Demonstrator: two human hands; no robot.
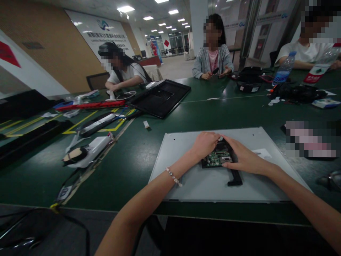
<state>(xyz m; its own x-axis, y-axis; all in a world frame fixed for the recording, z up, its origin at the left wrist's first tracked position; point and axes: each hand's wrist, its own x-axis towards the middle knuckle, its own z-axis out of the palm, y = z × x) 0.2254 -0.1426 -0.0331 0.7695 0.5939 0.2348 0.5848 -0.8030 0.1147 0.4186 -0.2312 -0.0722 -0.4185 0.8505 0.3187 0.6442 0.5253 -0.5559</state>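
Note:
A flat grey metal panel [213,185] lies on the green table [133,160] in front of me. A small green circuit board [217,158] in a black frame sits on its middle, with a black strap-like piece [234,177] running from it toward me. My left hand [205,144] is curled at the board's upper left corner, fingers closed on its edge. My right hand [243,156] wraps around the board's right side, fingers bent over it. A bead bracelet [173,176] is on my left wrist.
A black monitor back cover [162,97] lies farther up the table. At left are a red tool strip [90,105], white parts [93,147], tape and cables. Three other people sit across the table, with bottles [284,71] and black bags [295,93] at right.

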